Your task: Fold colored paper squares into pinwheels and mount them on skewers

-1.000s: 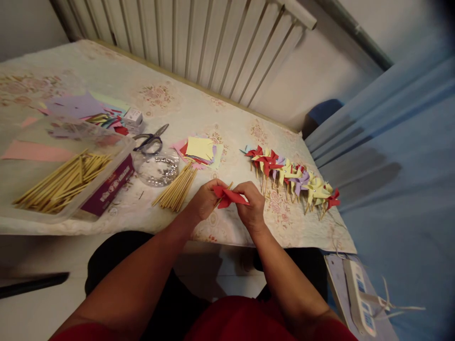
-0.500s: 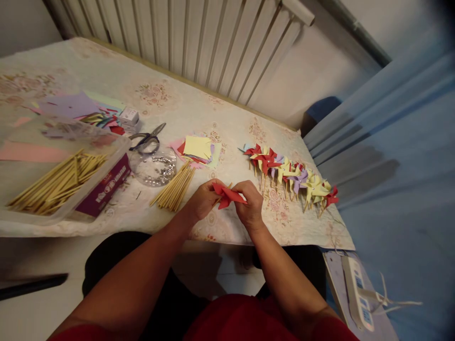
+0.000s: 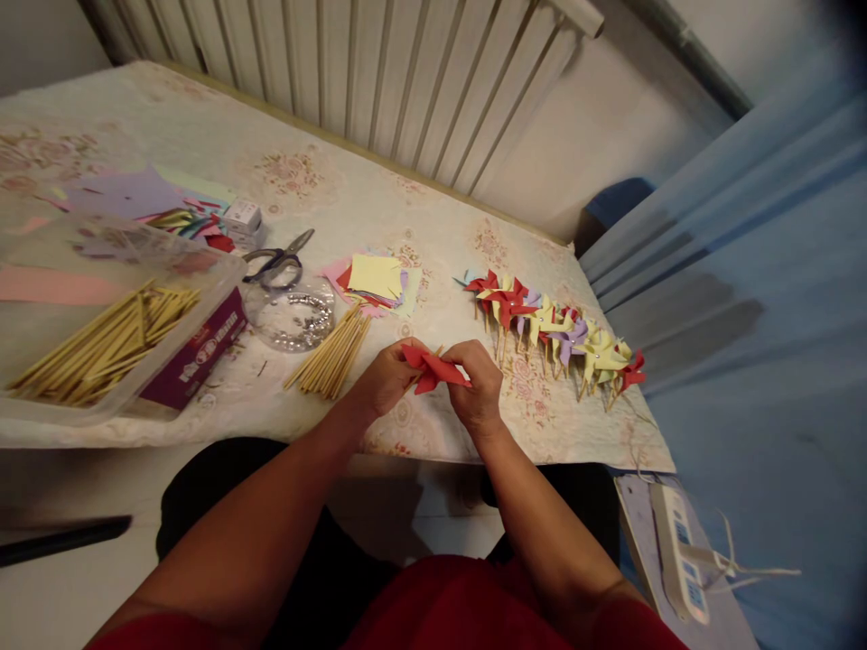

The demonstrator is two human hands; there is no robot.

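Between my two hands, just above the table's front edge, is a red paper pinwheel on a thin wooden stick. My left hand is closed on its left side, where the stick shows beside the fingers. With bent fingers, my right hand grips the pinwheel's right side. The pinwheel's centre and my fingertips are partly hidden. Left of my hands lies a fanned bundle of wooden sticks. Behind it sits a pile of coloured paper squares, yellow on top.
Finished pinwheels lie in a row on the right. To the left are a round clear dish of small metal pieces, scissors, a plastic box with sticks, and paper scraps. A power strip lies at lower right.
My hands stay almost in place around the red pinwheel, with only a very slight shift. The whole view has moved a little; nothing on the table has been taken or put down.
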